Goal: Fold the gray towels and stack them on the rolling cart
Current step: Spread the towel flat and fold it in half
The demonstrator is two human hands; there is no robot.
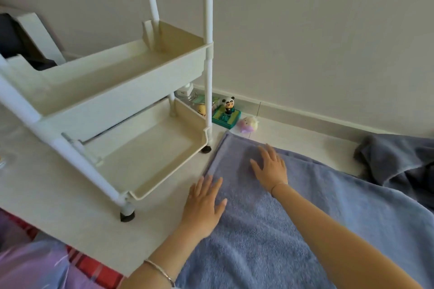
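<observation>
Both your hands are flat on the blue-gray terry towel point(293, 218), which lies spread on the pale tiled floor point(70, 195) right in front of you. Your left hand point(203, 204) presses on its left edge, fingers straight and fanned, holding nothing. A thin silver bracelet point(159, 272) sits on that wrist. Your right hand point(270, 166) lies further out near the far left corner, palm down, fingers spread wide.

The cream plastic rolling cart point(192, 145) stands just left of the towel, one black wheel near that corner. A darker gray towel point(399, 159) lies crumpled at the right, touching the spread one. By the wall stand a small panda figurine on a green base point(227, 107) and a pastel plush toy point(247, 124). Any print on that base is too small to read.
</observation>
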